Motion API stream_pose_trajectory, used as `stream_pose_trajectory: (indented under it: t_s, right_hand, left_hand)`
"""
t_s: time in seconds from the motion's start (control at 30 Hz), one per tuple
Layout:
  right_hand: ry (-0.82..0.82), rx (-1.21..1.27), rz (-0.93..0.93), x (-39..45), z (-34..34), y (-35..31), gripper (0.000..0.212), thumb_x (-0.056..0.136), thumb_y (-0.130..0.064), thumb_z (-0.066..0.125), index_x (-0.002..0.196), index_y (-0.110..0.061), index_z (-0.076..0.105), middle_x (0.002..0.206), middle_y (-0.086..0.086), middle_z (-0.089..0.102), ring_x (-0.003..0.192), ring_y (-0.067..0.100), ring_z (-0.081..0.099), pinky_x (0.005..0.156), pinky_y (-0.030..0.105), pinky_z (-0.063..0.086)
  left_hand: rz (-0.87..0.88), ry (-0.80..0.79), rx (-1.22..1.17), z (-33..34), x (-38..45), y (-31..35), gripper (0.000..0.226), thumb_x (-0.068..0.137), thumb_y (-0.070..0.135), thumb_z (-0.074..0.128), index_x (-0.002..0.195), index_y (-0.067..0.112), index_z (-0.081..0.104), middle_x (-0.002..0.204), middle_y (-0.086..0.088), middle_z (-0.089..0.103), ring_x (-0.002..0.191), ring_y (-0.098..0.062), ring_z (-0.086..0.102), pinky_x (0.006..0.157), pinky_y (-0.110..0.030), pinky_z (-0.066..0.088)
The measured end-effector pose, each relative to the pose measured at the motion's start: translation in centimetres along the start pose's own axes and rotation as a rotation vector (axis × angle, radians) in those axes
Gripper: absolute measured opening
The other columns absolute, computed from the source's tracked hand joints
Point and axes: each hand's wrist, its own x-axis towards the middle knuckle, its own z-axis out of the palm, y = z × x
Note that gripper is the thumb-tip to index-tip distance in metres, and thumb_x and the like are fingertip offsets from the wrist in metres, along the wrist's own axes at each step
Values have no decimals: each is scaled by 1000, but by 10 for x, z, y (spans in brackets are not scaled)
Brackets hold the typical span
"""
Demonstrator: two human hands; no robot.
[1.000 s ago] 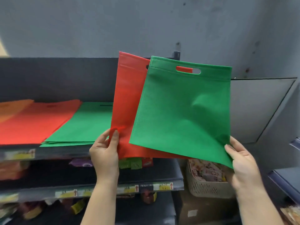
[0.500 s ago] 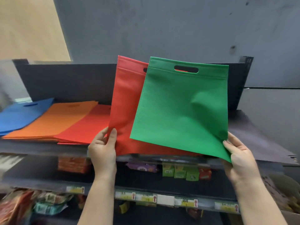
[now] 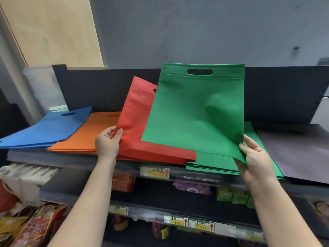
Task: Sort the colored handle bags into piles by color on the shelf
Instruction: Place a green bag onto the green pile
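Observation:
My left hand [image 3: 107, 144] pinches the lower left corner of a red handle bag [image 3: 134, 118], which tilts back and rests low over the red pile [image 3: 156, 155]. My right hand [image 3: 255, 154] pinches the lower right corner of a green handle bag [image 3: 195, 111], held upright above the green pile [image 3: 213, 163]. The green bag overlaps the red one and hides most of its handle slot. A blue pile [image 3: 46, 129] and an orange pile [image 3: 89, 134] lie to the left on the top shelf [image 3: 53, 158]. A dark grey pile [image 3: 299, 150] lies at the right.
A dark back panel [image 3: 98, 88] stands behind the piles. Lower shelves [image 3: 160, 195] with price tags hold snack packs and small boxes. Packaged goods crowd the lower left corner. A grey wall rises behind, with a tan panel at the upper left.
The view has swung so all the piles show. The red bag has dropped and tilted toward the red pile; the green bag has shifted right, above the green pile.

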Motion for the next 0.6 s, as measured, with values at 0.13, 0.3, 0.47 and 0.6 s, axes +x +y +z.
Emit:
stream_pose_trajectory:
  t_s: [0.13,0.3,0.47,0.6]
  right_hand:
    - [46,-23,-3,2,14,5,35,97,2,40,93,-25,61,66,-16,71,58,-2,66,46,12,49]
    - [94,-34,-20,5,19,10,31,98,2,41,106,-23,59,67,-16,71,58,-2,66,47,13,50]
    - [100,-111,-49,10,21,5,33,98,0,41,118,-19,59,94,-4,70,71,6,68,55,20,53]
    - [112,-148,-97,15,18,-11,32,97,2,40,113,-15,62,84,-3,72,66,7,69,50,19,52]
  left_hand:
    - [33,-45,245,-2,30,-13,17,89,18,66,104,10,66,94,-7,66,95,-30,64,77,-35,52]
    - [114,-60,637,-5,42,-11,33,93,20,58,122,4,57,120,-13,61,108,-28,57,81,-31,44]
    - [91,-230,320,16,19,17,36,99,38,42,110,8,59,111,-9,63,99,-25,60,73,-31,44]
    - [-114,-554,6,48,-6,38,40,95,44,48,110,9,62,109,-8,67,97,-22,64,82,-37,52]
